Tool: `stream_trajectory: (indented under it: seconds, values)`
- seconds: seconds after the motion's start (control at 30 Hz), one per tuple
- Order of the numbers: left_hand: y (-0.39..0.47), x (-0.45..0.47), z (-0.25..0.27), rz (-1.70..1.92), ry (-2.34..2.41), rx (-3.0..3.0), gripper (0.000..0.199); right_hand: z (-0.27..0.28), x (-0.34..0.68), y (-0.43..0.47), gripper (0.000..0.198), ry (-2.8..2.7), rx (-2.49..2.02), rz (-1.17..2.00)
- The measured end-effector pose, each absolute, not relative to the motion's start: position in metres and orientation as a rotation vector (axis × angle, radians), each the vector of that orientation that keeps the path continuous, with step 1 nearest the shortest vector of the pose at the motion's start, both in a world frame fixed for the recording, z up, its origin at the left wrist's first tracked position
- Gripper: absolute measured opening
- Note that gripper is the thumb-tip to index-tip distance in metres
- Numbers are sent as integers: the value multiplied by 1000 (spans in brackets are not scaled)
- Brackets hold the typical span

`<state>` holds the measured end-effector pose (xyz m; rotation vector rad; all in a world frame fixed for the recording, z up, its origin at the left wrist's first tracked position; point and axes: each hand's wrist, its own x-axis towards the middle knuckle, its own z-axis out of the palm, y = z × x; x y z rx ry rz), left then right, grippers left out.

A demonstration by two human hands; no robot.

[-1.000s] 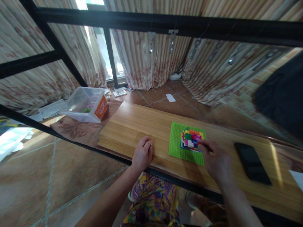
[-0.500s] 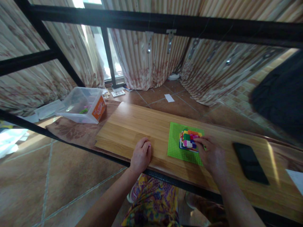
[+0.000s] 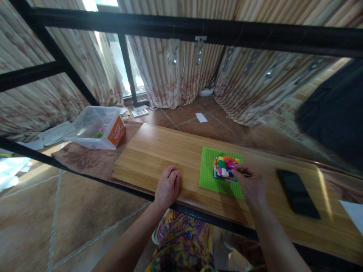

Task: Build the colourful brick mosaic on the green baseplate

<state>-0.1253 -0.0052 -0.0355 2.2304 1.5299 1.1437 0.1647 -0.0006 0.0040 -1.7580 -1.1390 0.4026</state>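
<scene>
Brick build (image 3: 222, 170), multicoloured and low, sits on the green baseplate (image 3: 206, 173), directly left of the right hand's fingertips. Left to right from there:

Clear plastic box (image 3: 96, 142): well left of the left hand and farther out, on a brown patterned cloth (image 3: 85, 158). Orange label (image 3: 116, 131) on its right side. A few green and pink pieces (image 3: 98, 134) inside; too small to make out.

White booklet (image 3: 140, 113): on the tiled floor, far beyond the left hand.

Left hand (image 3: 166, 189): loosely closed, fingers curled in, resting at the near edge of the wood-grain counter (image 3: 159, 145). It's apart from the baseplate, which is to its right.

White card (image 3: 201, 117): on the floor, beyond both hands.

Build detail: between the hands, nearer the right. Green, yellow and white/pink bricks show toward the left hand, orange along the far side, magenta and blue next to the right hand's fingers.

Right hand (image 3: 244, 174): thumb and fingers drawn together at the build's right edge, over the baseplate's right part. Can't tell if a brick is pinched between them; the fingers hide it.

Black phone (image 3: 298, 194): lying on the counter, right of the right hand, not touching it.

White sheet (image 3: 354, 213): farthest right of the right hand, partly out of view.
</scene>
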Motion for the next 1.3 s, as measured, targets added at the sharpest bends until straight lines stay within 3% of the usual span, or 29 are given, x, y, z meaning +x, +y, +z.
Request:
stream_trajectory:
  seconds: [0.3, 0.57, 1.03, 1.3]
  values:
    - [-1, -127, -36, 1120, 1532, 2230, 14, -1, 167, -1, 34, -1138, -1708, 444]
    - [3, -122, -10, 1268, 1444, 2091, 12, 35, 134, -24, 29, -1275, -1639, 227]
    - [-25, -84, 38, 1169, 996, 1581, 26, 51, 60, -46, 27, -1440, -1412, 757]
    - [-34, -69, 44, 1191, 1113, 1631, 20, 45, 56, -58, 17, -1328, -1399, 528]
